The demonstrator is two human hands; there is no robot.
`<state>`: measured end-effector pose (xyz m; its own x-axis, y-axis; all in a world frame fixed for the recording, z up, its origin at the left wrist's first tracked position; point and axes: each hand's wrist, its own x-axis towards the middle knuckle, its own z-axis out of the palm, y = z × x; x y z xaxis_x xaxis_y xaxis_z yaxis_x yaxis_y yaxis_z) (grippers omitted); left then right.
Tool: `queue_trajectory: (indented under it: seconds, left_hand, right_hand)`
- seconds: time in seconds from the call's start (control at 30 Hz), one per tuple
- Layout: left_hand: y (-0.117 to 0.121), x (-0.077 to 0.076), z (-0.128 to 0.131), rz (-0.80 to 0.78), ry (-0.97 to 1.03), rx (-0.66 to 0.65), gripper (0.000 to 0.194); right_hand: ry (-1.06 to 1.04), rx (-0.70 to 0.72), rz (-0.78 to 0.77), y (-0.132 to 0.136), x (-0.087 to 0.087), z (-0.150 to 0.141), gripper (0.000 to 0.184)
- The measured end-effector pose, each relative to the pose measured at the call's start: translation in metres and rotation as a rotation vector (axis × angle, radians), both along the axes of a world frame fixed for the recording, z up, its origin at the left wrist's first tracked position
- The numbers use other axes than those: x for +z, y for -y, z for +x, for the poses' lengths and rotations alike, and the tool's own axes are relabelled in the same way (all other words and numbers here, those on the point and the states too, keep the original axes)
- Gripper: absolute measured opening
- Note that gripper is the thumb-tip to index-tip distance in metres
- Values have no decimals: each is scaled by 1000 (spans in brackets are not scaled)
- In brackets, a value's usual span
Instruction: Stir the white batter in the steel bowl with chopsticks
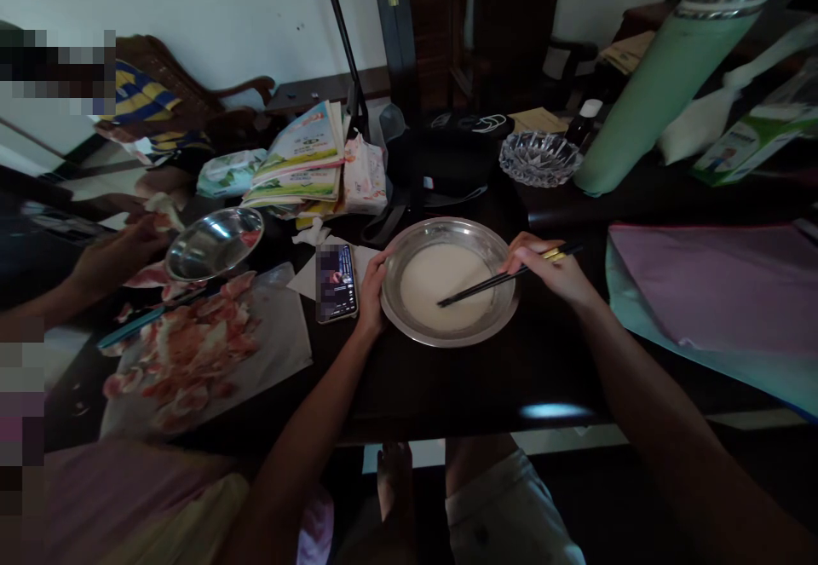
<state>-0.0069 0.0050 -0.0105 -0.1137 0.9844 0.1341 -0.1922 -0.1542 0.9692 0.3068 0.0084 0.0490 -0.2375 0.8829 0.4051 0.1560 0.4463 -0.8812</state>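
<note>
A person's left hand steadies a metal bowl of pale liquid on a dark worktop, its fingers pressed against the rim at nine o'clock. At three o'clock, the fingers of the right hand close around dark chopsticks, which slant down to the liquid. Just beside the left hand, also at nine o'clock from the bowl, lies a lit phone; farther out, pinkish pieces cover a pale sheet. A glass dish sits between one and two o'clock.
</note>
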Motion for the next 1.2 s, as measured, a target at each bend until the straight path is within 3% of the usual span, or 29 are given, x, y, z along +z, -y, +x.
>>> queue_trajectory:
  seconds: [0.1, 0.23, 0.4, 0.5, 0.6, 0.8, 1.0, 1.2]
  left_hand:
    - [-1, 0, 1, 7, 13, 6, 48]
    - [0, 2, 2, 19, 5, -4, 48]
    - [1, 3, 0, 28, -28, -7, 49]
    - [0, 1, 0, 12, -24, -5, 50]
    - [-1, 0, 1, 5, -1, -3, 51]
    - [0, 2, 1, 19, -11, 3, 49]
    - [1, 2, 2, -1, 10, -3, 50]
    - [0, 0, 2, 6, 27, 2, 51]
  right_hand:
    - [67, -29, 25, -1, -1, -2, 38]
    - [-45, -130, 19, -2, -2, 4, 44]
    - [28, 12, 1, 0, 0, 0, 42]
    - [64, -40, 23, 0, 0, -2, 41]
    - [-31, -134, 7, -1, 1, 1, 45]
    - [77, -1, -2, 1, 3, -2, 41]
    - [-42, -137, 0, 0, 2, 2, 45]
    - [37, -27, 14, 1, 0, -1, 41]
